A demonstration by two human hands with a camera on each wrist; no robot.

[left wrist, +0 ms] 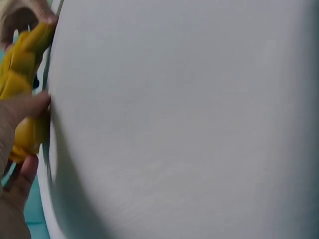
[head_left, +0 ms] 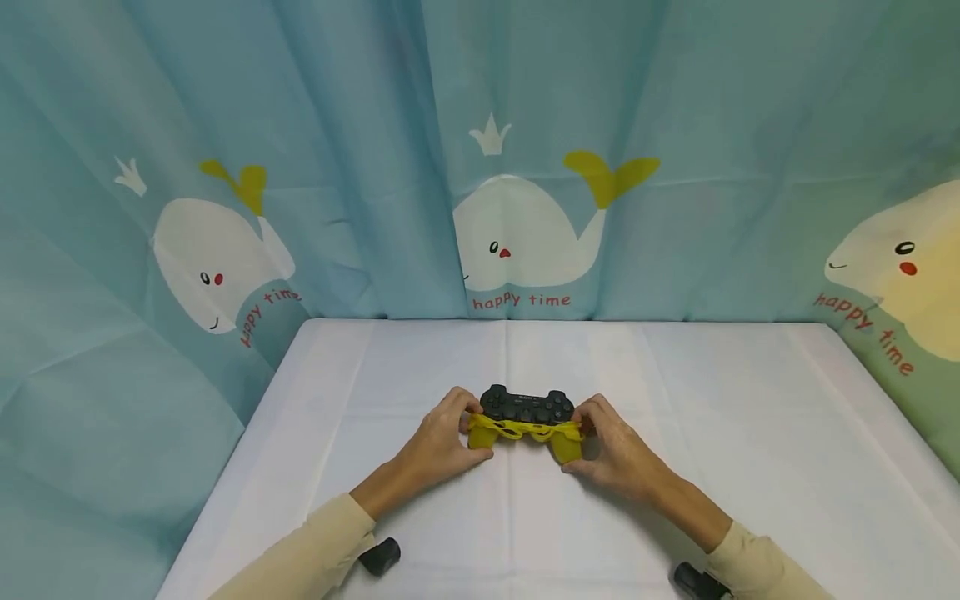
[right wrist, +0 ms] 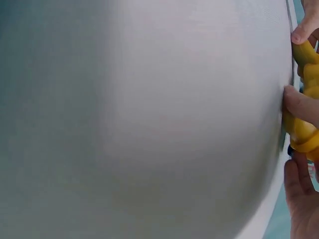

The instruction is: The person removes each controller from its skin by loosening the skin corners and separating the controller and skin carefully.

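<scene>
A black game controller [head_left: 527, 407] is at the middle of the table, its button face upward and its top edge away from me. A yellow soft cover [head_left: 566, 447] wraps the two handles, with thin strips across the controller's near side; the black upper part shows outside it. My left hand [head_left: 442, 437] grips the cover's left end, thumb at the handle tip and fingers at the upper corner. On the other end my right hand [head_left: 618, 446] holds the cover the same way. Both wrist views show the yellow cover [left wrist: 15, 84] [right wrist: 303, 130] between thumb and fingers at the frame edge.
A white cloth [head_left: 375, 367] covers the table. Behind and beside it hangs a blue curtain [head_left: 360, 167] printed with whales. Black devices [head_left: 380, 557] sit at both sleeve cuffs, near the table surface.
</scene>
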